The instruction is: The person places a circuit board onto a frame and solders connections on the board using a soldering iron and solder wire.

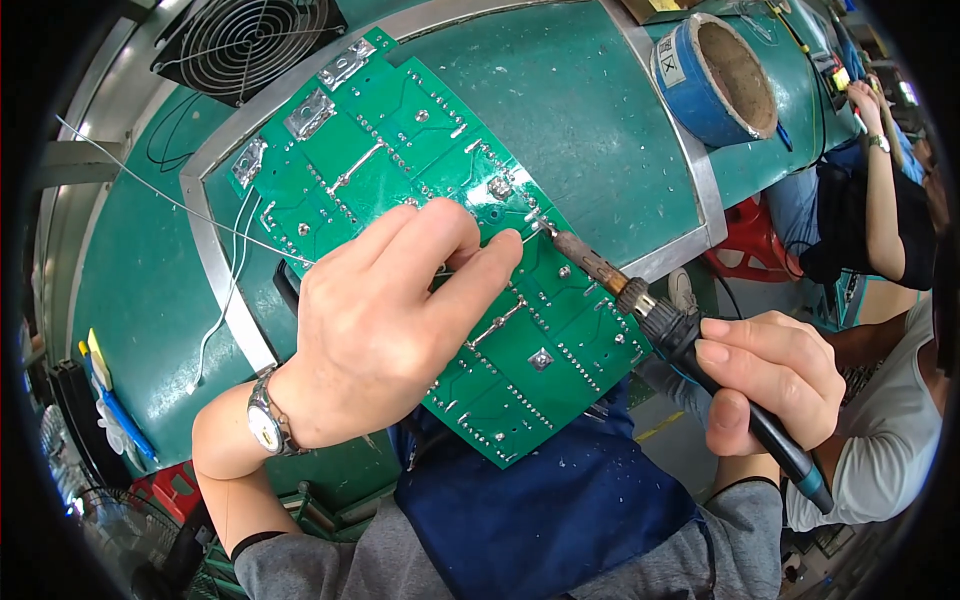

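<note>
Over the lap, a navy apron [545, 510] lies nearest to my view; above it a green circuit board [560, 315] slants from near corner to far, solder side up, its far part reaching over the table [590, 130]; from my remote seat I see both hands working at its middle. On my left, the left hand [385, 290], a steel watch [265, 425] at its wrist, arches over the board; its grip is narrow, thumb and fingers drawn together, and it seems to pinch a thin wire [200, 213], though the knuckles partly hide the fingertips; that wire trails off to the upper left, crossing near a white cable [237, 265]. On my right, the right hand [775, 375] has its grip closed round a soldering iron [660, 325], its tip down at the board just beside the left thumb. Farther off, a black fan [250, 45] stands past the board's far end; a blue tub [685, 90] lies tilted at upper right; beyond are a red stool [750, 240] and a seated co-worker [900, 190].
</note>
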Action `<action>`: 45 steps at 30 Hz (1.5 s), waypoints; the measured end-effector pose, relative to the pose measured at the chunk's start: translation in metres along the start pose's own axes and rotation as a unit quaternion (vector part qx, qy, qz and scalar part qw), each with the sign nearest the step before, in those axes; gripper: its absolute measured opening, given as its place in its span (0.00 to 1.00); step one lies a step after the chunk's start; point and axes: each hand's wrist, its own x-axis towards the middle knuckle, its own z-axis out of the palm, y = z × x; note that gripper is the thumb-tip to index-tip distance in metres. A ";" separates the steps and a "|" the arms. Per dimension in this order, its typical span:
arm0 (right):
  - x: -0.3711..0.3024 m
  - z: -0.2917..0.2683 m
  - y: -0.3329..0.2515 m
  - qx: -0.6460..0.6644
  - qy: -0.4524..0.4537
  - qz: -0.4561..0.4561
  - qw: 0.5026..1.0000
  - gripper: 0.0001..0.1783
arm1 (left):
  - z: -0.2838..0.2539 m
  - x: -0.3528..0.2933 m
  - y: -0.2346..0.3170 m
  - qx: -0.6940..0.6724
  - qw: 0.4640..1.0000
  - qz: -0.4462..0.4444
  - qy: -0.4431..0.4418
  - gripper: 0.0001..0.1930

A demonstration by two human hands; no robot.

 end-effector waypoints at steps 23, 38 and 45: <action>-0.030 -0.022 -0.007 -0.022 0.005 0.012 1.000 0.11 | 0.007 -0.004 0.028 -0.113 0.990 -0.081 -0.006 0.14; -0.015 -0.015 -0.006 -0.020 -0.039 -0.052 0.998 0.10 | 0.010 -0.005 0.025 -0.069 0.995 -0.067 -0.007 0.14; -0.015 -0.017 -0.006 -0.020 -0.046 -0.047 0.998 0.11 | 0.014 -0.005 0.024 -0.044 0.998 -0.037 -0.005 0.17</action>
